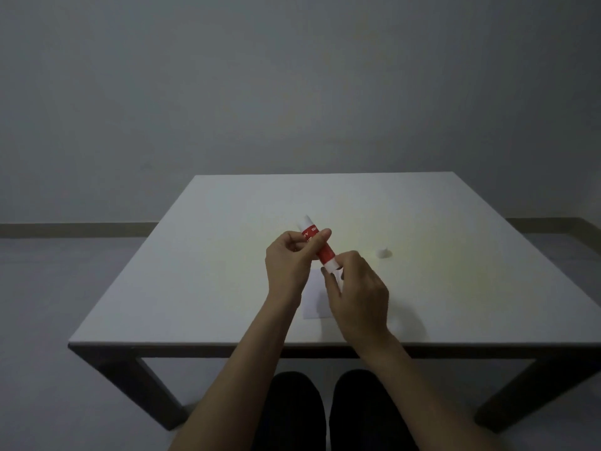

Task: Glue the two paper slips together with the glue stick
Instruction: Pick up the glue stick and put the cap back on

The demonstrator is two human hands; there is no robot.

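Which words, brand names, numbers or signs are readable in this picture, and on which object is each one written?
Glue stick, red label: white lettering shows between the left hand and right hand, but it is too blurred and partly covered by the fingers to read.
White cap on the table: no text visible.
Paper under the hands: no text visible.

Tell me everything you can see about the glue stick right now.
The glue stick is a slim tube with a red label bearing white lettering and white ends, seemingly plastic. It is held tilted above the table, far end pointing up and away. The left hand pinches its middle; the right hand grips its near end. A small white cap stands apart on the table.
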